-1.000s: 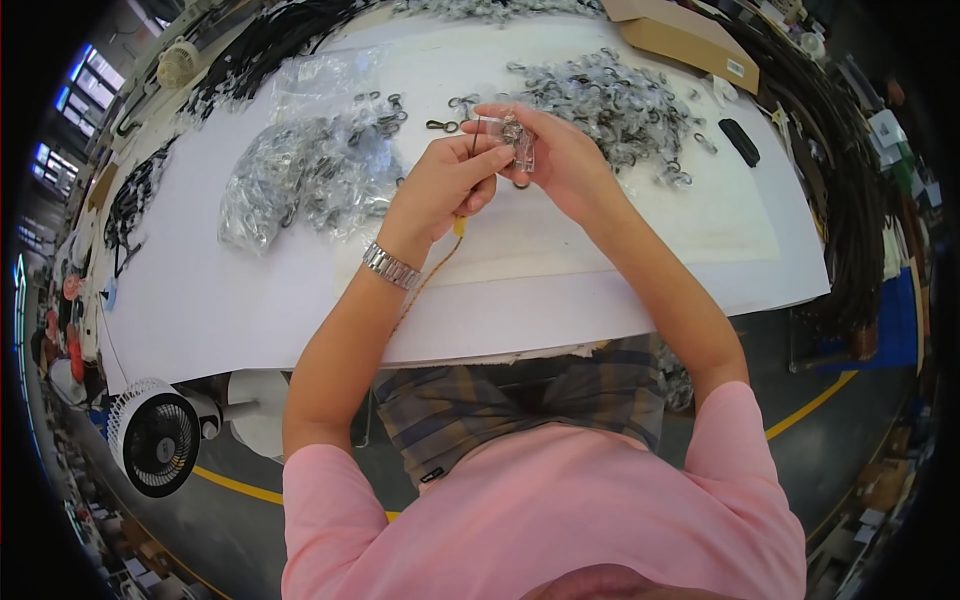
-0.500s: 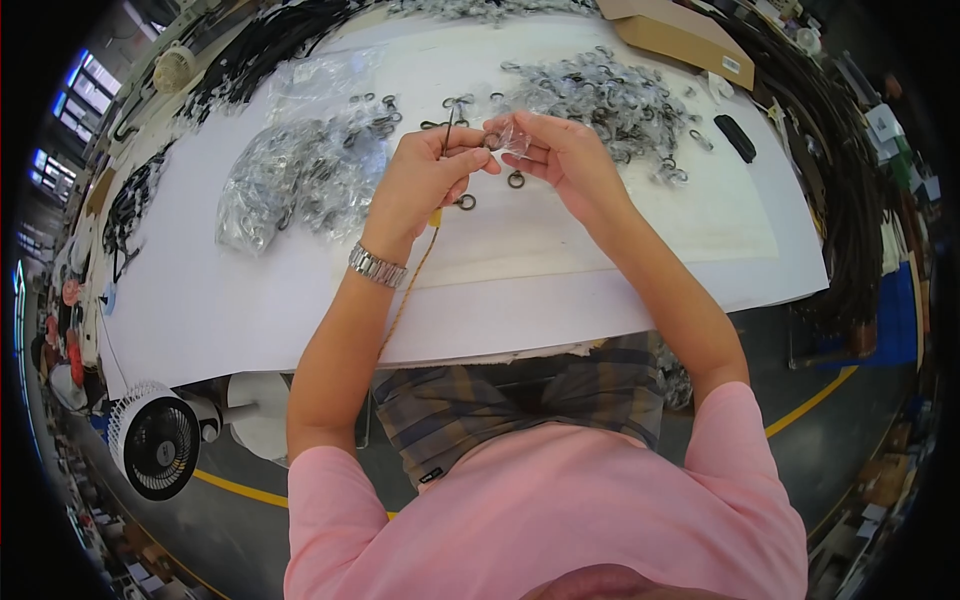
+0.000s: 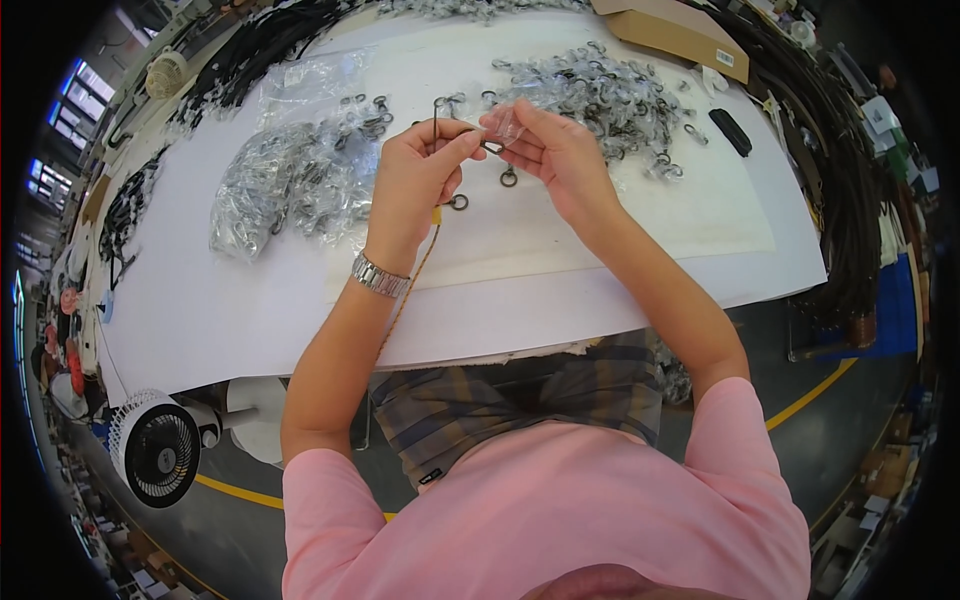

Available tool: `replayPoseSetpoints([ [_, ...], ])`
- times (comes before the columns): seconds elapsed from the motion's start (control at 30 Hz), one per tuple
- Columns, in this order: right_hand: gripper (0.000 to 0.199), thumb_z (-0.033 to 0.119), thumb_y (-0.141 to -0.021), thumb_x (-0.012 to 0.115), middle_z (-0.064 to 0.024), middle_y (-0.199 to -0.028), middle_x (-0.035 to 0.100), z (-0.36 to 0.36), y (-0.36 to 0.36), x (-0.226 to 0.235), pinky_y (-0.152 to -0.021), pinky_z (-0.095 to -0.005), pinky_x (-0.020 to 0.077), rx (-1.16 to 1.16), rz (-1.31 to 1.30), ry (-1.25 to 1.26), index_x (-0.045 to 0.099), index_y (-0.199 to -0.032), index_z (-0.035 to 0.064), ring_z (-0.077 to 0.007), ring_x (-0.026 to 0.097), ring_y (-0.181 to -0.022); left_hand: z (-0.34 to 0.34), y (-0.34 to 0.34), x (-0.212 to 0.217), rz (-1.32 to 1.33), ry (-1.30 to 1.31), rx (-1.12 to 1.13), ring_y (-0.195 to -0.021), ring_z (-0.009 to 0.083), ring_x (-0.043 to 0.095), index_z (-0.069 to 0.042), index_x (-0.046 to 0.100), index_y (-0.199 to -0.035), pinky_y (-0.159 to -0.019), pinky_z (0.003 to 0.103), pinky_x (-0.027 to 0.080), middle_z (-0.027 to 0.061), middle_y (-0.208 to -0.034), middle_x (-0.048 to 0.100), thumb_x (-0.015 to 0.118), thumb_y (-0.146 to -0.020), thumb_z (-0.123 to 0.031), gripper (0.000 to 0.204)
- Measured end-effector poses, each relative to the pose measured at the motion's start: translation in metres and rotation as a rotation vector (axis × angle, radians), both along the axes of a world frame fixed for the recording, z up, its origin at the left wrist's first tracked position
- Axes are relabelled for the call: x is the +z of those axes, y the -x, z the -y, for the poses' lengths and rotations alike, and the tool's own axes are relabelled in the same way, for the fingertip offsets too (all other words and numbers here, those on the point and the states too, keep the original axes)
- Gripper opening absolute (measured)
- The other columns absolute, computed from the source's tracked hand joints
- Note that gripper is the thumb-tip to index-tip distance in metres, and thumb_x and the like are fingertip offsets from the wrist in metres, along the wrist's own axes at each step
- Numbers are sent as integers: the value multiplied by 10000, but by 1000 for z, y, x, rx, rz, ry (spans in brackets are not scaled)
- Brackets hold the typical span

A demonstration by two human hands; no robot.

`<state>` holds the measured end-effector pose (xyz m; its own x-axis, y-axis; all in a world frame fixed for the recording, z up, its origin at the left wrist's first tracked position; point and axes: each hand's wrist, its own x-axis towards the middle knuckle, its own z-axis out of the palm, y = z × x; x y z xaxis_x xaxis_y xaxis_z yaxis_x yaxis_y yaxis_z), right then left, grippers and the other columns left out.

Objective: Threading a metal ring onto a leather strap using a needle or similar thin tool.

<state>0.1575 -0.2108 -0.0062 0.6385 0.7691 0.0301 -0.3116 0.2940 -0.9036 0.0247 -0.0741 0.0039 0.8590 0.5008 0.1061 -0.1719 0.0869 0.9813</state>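
My left hand (image 3: 412,190) is closed, pinching a small dark metal hook (image 3: 492,147) between thumb and fingertips. A thin dark pointed tool (image 3: 436,115) sticks up from the same hand; its yellow end (image 3: 437,215) shows below the palm, with a cord trailing from it. Fingers of my right hand (image 3: 568,165) are closed on a clear plastic wrapper (image 3: 506,126), right beside the hook. Whether the hook is fully out of the wrapper, I cannot tell. Just below the hands, a loose metal ring piece (image 3: 509,177) and another ring (image 3: 459,202) lie on the white table sheet (image 3: 560,290).
A heap of plastic-wrapped metal pieces (image 3: 610,95) lies beyond my right hand. Left of my hands is a clear bag of such pieces (image 3: 245,205). Farther out are a cardboard box (image 3: 680,35), a black oblong object (image 3: 731,132), dark straps (image 3: 265,50) and a fan (image 3: 160,450).
Both hands have shifted slightly left. The dark hook now shows between them, and the wrapper is bunched closer to my right thumb. The pointed tool stands more upright.
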Motion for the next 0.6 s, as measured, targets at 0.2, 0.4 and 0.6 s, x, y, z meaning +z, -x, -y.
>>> replayPoseSetpoints([
  [0.2, 365, 359, -1048, 606, -88, -1152, 754, -3, 0, -2, -972, -315, 530, -18, 5, 0, 697, -1200, 40, -151, 702, -1043, 4, -3, 2, 79, 18, 87, -504, -6, 414, 28, 694, -1048, -450, 154, 304, 111, -922, 761, 691, -968, -104, 154],
  [0.4, 389, 349, -1056, 596, -99, -1153, 752, -5, 10, 5, -972, -301, 529, 7, -25, -28, 669, -1257, 24, -156, 701, -1055, 11, -6, 2, -65, -180, 165, -504, 0, 400, 2, 695, -986, -458, 181, 301, 68, -801, 741, 706, -965, -143, 147],
  [0.6, 364, 247, -1082, 539, -132, -1212, 723, -2, 14, 1, -998, -323, 532, 29, -85, -107, 601, -1338, -5, -169, 697, -1077, 17, 0, 5, -177, -375, 198, -511, 23, 518, -30, 687, -844, -451, 206, 379, 24, -674, 710, 714, -960, -219, 224],
])
